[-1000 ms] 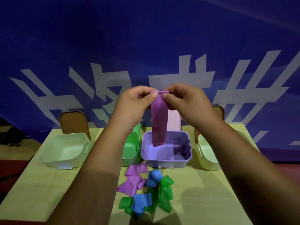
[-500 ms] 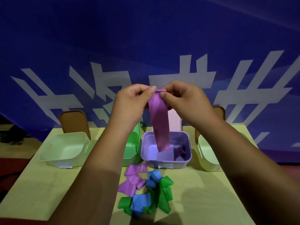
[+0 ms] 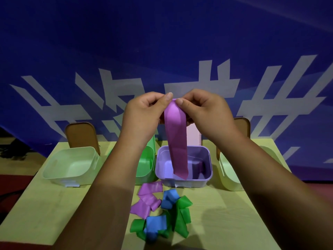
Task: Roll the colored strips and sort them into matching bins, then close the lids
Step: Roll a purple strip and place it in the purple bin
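I hold a purple strip [image 3: 177,139] up in the air by its top end, pinched between my left hand [image 3: 146,114] and my right hand [image 3: 205,112]. Its top edge is curled over between my thumbs, and the rest hangs down over the open purple bin [image 3: 207,179], which has a small purple roll inside. A green bin [image 3: 146,161] stands to its left, partly hidden by my left forearm. On the table lies a pile of loose strips: purple [image 3: 147,199], blue [image 3: 155,224] and green [image 3: 182,217].
A pale green bin [image 3: 70,165] sits at the left with its brown lid [image 3: 81,136] upright behind it. Another pale bin [image 3: 229,175] stands at the right with a brown lid [image 3: 242,127]. A blue banner hangs behind the yellow table [image 3: 36,204].
The strip's top edge has been curled over between my fingers and the hanging part has swung slightly to the right. Both hands stay at about the same height.
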`<state>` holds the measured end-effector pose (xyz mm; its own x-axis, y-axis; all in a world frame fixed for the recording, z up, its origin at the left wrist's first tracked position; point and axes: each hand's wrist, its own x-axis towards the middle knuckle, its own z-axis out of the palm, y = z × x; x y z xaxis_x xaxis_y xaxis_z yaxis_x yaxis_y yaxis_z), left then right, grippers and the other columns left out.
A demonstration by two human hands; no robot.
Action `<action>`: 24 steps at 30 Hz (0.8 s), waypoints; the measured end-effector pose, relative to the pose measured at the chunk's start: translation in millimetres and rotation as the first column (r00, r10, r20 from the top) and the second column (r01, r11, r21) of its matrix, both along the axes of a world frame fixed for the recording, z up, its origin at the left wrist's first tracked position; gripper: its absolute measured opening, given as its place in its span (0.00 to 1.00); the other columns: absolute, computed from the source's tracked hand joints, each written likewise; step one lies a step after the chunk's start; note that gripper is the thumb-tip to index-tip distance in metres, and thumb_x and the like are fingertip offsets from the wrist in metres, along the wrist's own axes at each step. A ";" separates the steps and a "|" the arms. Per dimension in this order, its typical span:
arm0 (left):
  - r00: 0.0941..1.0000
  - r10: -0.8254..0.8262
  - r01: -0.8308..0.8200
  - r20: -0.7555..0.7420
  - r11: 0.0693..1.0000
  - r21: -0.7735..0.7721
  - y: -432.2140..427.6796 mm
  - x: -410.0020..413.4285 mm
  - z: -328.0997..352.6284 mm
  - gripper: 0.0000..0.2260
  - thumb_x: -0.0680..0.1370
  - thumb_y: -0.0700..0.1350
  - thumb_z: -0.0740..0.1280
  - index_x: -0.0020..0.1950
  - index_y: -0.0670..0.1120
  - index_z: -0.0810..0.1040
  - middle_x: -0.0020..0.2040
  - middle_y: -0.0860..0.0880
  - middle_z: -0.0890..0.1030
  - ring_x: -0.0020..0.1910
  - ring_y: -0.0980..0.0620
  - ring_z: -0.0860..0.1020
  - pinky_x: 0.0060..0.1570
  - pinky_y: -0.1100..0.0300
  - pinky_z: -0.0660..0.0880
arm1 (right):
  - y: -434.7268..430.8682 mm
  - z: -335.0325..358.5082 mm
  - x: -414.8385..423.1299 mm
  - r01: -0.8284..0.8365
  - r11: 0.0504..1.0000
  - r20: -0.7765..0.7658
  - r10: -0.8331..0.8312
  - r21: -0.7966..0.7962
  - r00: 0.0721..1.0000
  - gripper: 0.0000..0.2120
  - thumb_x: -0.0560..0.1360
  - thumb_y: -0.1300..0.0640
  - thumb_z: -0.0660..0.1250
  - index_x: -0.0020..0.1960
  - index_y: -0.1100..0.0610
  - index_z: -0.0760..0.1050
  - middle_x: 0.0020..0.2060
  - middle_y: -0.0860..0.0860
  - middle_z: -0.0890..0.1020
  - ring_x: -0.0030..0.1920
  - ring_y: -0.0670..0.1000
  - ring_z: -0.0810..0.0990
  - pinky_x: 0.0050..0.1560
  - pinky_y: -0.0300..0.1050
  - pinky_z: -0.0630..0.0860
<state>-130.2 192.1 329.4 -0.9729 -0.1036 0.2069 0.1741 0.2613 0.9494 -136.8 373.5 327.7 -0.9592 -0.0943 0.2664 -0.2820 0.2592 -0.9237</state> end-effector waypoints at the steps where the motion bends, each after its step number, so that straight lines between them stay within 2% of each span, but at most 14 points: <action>1: 1.000 -0.001 0.001 0.001 1.000 0.005 0.0 0.1 -0.1 0.08 0.83 0.54 0.73 0.52 0.53 0.89 0.46 0.50 0.89 0.47 0.46 0.88 0.50 0.43 0.86 | 0.2 0.2 0.3 0.002 1.000 0.004 -0.002 -0.008 1.000 0.08 0.83 0.52 0.72 0.49 0.56 0.84 0.37 0.51 0.87 0.38 0.52 0.87 0.43 0.54 0.87; 5: 1.000 -0.017 0.016 0.025 1.000 0.026 -1.3 1.2 0.8 0.06 0.83 0.52 0.74 0.54 0.52 0.89 0.48 0.48 0.89 0.50 0.44 0.88 0.52 0.44 0.86 | 1.5 0.2 1.5 0.001 1.000 -0.001 -0.001 0.013 1.000 0.07 0.83 0.52 0.71 0.49 0.55 0.84 0.38 0.49 0.87 0.38 0.50 0.87 0.43 0.50 0.86; 8: 0.998 -0.027 0.025 0.054 0.999 0.039 -2.4 4.2 5.1 0.07 0.83 0.50 0.73 0.55 0.50 0.89 0.48 0.48 0.89 0.50 0.45 0.88 0.52 0.48 0.86 | 1.3 0.1 1.3 -0.002 1.000 -0.013 0.003 0.017 1.000 0.06 0.83 0.52 0.72 0.50 0.54 0.84 0.38 0.49 0.87 0.39 0.49 0.87 0.44 0.51 0.86; 11: 0.997 -0.038 0.035 0.070 0.999 0.040 -1.5 6.5 10.6 0.08 0.83 0.52 0.73 0.55 0.49 0.89 0.48 0.47 0.89 0.49 0.45 0.89 0.51 0.48 0.86 | 0.8 -0.4 1.6 0.020 0.999 -0.042 -0.018 0.049 0.999 0.07 0.83 0.51 0.72 0.49 0.53 0.84 0.38 0.48 0.86 0.39 0.48 0.86 0.44 0.51 0.85; 17: 0.997 -0.004 0.001 0.075 0.999 0.041 4.9 8.1 16.0 0.15 0.82 0.57 0.73 0.51 0.47 0.89 0.42 0.46 0.89 0.41 0.49 0.88 0.43 0.53 0.84 | -0.1 -5.1 2.7 0.056 0.993 -0.117 -0.044 0.102 0.992 0.06 0.82 0.50 0.72 0.48 0.51 0.83 0.39 0.49 0.85 0.42 0.51 0.84 0.46 0.56 0.83; 21: 0.998 -0.013 0.012 0.057 1.000 0.012 4.7 8.6 15.5 0.11 0.82 0.53 0.74 0.48 0.47 0.89 0.40 0.46 0.88 0.38 0.52 0.85 0.39 0.57 0.81 | 1.5 -5.5 5.1 0.008 0.999 -0.129 -0.003 0.039 0.992 0.07 0.82 0.53 0.73 0.46 0.53 0.83 0.37 0.51 0.85 0.41 0.55 0.84 0.43 0.58 0.83; 24: 0.997 -0.044 0.044 0.057 0.999 0.003 1.0 9.0 15.7 0.07 0.82 0.50 0.75 0.49 0.48 0.89 0.42 0.46 0.88 0.41 0.48 0.87 0.42 0.54 0.83 | 0.5 -5.3 7.6 -0.002 1.000 -0.114 0.001 -0.007 0.993 0.07 0.82 0.55 0.73 0.45 0.54 0.83 0.36 0.52 0.84 0.39 0.55 0.85 0.43 0.59 0.83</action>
